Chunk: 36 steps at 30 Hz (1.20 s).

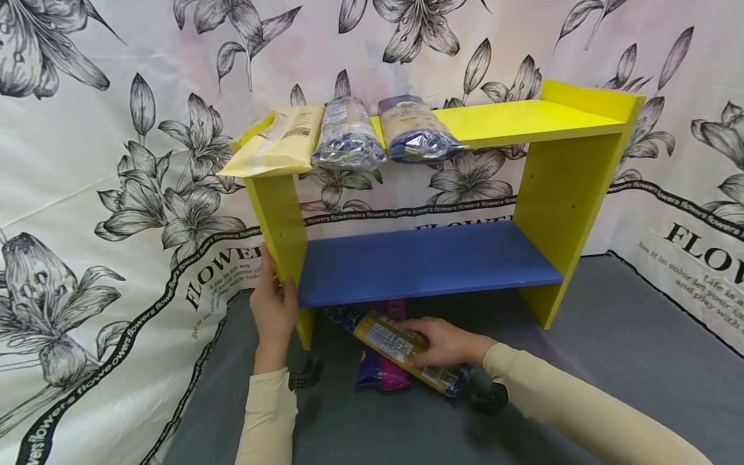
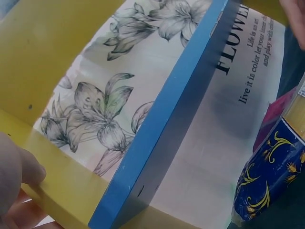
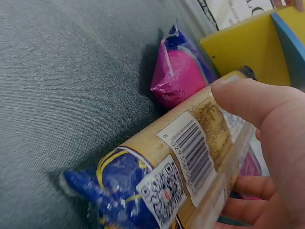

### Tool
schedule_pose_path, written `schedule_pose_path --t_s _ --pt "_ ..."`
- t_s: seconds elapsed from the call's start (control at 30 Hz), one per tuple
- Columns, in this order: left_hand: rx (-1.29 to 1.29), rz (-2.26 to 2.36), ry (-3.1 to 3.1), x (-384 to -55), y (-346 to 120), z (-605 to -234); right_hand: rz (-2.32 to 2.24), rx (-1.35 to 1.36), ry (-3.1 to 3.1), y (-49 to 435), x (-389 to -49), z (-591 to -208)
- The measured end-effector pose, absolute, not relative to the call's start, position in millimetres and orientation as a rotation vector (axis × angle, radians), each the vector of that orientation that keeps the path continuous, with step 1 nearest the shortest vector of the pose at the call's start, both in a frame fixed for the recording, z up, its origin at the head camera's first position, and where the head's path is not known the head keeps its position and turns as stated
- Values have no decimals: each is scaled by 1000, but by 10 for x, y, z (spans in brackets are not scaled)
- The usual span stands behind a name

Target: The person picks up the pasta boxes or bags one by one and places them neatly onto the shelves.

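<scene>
Right hand (image 1: 442, 342) grips a long gold-and-blue plastic-wrapped pack (image 1: 391, 344), slanting over a pink-and-blue plastic bag (image 1: 383, 374), below the flat blue board's (image 1: 430, 261) front edge, toward its left corner. Left hand (image 1: 274, 313) grips the upright yellow side panel (image 1: 281, 219). Advisable: brace panel, support pack mid-length, clear that edge.

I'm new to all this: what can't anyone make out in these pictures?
Head view: part of the pink-and-blue packet, hidden behind the gold packet.
Head view: fine print on the cream packet, too small to read.
Left wrist view: part of the left grip, cut off by the left edge.
</scene>
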<state>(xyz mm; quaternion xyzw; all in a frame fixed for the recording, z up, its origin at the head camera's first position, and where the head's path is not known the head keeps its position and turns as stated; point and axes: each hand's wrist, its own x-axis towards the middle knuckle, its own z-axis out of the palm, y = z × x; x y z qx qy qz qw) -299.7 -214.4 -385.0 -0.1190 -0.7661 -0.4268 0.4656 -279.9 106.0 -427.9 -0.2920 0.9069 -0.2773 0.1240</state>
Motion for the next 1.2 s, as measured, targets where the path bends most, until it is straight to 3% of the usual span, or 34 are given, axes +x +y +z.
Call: schedule_pose_path --t_s 0.27,0.7,1.2 --pt "-300 -1049 -1889 -3006 -2140 -3831 -723 -899 2634 805 -2927 -4261" --pt "-298 -1058 -1886 -3009 -2155 -3852 -699 -713 2559 691 -3015 -4119" --pt "-281 -1084 -1901 -2995 -2153 -3828 -1057 -749 2421 1104 -2669 -4313"
